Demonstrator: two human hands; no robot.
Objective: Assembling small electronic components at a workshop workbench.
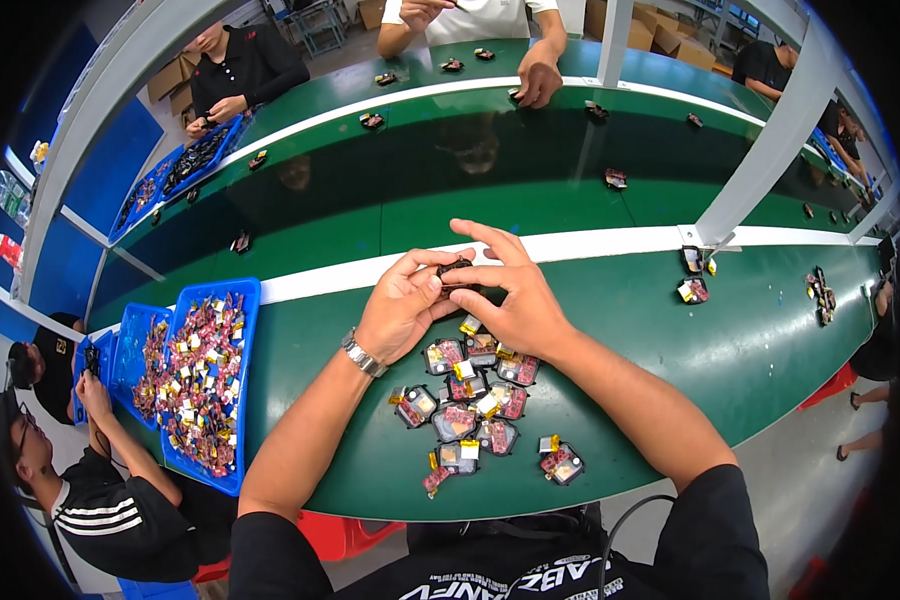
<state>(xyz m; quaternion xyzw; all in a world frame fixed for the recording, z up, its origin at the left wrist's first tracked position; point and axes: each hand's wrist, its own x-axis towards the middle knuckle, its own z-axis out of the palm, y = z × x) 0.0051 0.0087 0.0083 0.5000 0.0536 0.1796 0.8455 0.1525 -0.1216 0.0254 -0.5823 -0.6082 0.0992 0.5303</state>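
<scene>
My left hand and my right hand meet above the green table, both around a small black-cased electronic unit. The left thumb and fingers pinch it. My right thumb and index finger close on its other side, while another right finger stretches out beyond. Much of the unit is hidden by the fingers. Just below my hands lies a cluster of black-rimmed casings with reddish circuit boards, each with a small white-and-yellow battery. One more such casing lies apart to the right.
Left of me, a blue tray holds many circuit boards with batteries. A white rail separates my table from a dark green conveyor carrying scattered units. A grey post rises at the right. Co-workers sit left and across.
</scene>
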